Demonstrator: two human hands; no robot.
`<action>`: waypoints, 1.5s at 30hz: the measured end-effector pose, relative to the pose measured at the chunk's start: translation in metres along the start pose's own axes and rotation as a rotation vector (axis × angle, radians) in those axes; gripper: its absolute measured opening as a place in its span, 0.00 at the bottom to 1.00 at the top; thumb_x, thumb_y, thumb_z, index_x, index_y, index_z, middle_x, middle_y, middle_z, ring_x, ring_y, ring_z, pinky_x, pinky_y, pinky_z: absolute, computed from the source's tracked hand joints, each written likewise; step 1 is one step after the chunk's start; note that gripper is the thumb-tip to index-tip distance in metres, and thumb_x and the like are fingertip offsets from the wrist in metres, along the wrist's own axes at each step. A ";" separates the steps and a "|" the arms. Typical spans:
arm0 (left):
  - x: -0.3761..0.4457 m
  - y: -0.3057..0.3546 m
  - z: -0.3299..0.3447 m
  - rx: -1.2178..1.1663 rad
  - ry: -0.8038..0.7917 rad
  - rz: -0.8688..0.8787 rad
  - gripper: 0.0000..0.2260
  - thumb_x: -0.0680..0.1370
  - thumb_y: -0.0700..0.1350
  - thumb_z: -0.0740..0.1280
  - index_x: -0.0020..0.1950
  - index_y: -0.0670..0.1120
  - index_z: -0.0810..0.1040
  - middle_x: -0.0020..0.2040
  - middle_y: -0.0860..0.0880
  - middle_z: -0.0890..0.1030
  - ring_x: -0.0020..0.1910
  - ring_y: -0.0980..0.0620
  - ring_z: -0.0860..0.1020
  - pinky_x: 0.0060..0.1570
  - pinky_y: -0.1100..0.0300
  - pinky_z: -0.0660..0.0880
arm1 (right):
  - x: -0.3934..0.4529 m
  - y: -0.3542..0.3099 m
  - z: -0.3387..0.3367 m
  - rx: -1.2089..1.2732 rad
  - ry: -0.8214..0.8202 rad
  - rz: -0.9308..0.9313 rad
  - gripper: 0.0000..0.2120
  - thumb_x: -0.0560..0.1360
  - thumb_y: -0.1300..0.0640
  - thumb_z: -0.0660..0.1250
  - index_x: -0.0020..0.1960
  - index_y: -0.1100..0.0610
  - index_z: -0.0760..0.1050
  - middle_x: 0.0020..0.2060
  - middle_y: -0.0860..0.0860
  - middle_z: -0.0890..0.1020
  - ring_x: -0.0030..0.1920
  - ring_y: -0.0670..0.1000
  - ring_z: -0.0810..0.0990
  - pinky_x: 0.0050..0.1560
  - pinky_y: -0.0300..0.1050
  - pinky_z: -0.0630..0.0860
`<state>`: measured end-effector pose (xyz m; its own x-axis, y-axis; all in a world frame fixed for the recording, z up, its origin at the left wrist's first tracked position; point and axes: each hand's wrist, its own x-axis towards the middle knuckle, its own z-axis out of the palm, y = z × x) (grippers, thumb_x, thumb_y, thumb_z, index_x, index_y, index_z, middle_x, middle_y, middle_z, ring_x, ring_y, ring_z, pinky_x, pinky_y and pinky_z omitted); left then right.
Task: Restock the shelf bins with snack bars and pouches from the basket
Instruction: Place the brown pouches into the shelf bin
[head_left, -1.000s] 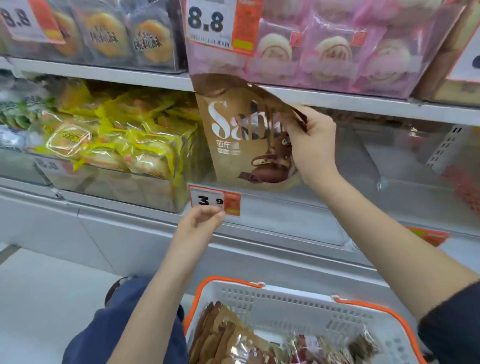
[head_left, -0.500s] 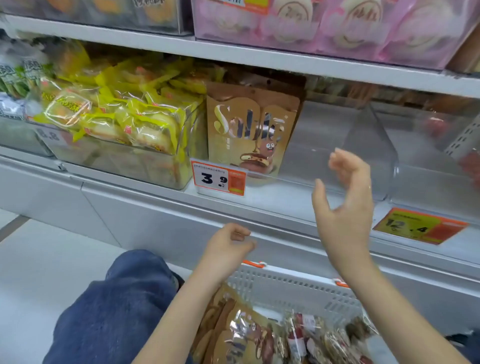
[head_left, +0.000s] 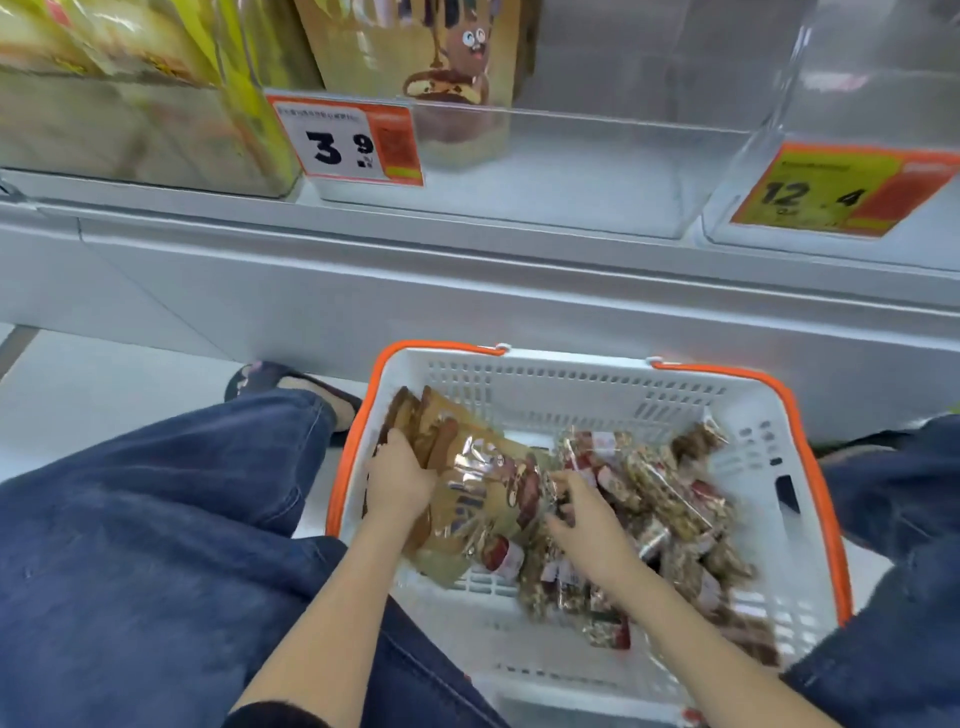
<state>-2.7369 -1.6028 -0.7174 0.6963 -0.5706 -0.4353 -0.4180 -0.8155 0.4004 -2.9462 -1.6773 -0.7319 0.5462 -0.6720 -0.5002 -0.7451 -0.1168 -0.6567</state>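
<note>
Left hand (head_left: 397, 480) grip curled on glossy brown foil pouches (head_left: 467, 499) in white orange-rimmed plastic basket (head_left: 571, 384); right hand (head_left: 584, 514) spread, touching clear-wrapped snack bars (head_left: 670, 499). Risk: slick stacked foil sliding free during lift toward clear bin (head_left: 571, 171).

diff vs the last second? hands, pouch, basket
The right hand let go of the brown pouch, now standing in the 3.9 bin, and dropped into the basket among the snack bars. The left hand came down from the shelf edge onto the brown pouches in the basket. Unchanged: the pouch in the bin stays put; the basket stays between the knees.
</note>
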 end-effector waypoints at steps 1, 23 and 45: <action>0.001 -0.001 0.002 -0.043 0.011 0.000 0.17 0.74 0.44 0.69 0.60 0.40 0.71 0.55 0.41 0.79 0.53 0.41 0.77 0.50 0.52 0.76 | 0.001 -0.001 0.001 0.015 0.008 0.000 0.21 0.78 0.58 0.64 0.69 0.51 0.64 0.55 0.54 0.77 0.51 0.55 0.79 0.50 0.51 0.78; -0.001 0.032 0.002 0.241 -0.046 0.324 0.10 0.80 0.38 0.59 0.56 0.44 0.78 0.51 0.44 0.81 0.50 0.43 0.80 0.45 0.55 0.76 | 0.002 -0.010 -0.023 0.215 0.005 -0.060 0.20 0.77 0.60 0.66 0.66 0.50 0.66 0.61 0.44 0.74 0.58 0.43 0.74 0.59 0.39 0.73; -0.040 0.128 -0.241 -0.708 0.575 0.880 0.09 0.81 0.43 0.58 0.51 0.54 0.75 0.46 0.54 0.82 0.46 0.56 0.80 0.47 0.57 0.77 | -0.050 -0.217 -0.265 0.846 0.732 -0.732 0.09 0.80 0.60 0.62 0.42 0.55 0.77 0.33 0.49 0.82 0.35 0.50 0.79 0.40 0.45 0.76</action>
<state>-2.6776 -1.6613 -0.4540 0.5693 -0.6225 0.5370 -0.5883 0.1478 0.7950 -2.9129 -1.8125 -0.4147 0.1879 -0.9153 0.3563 0.2395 -0.3091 -0.9204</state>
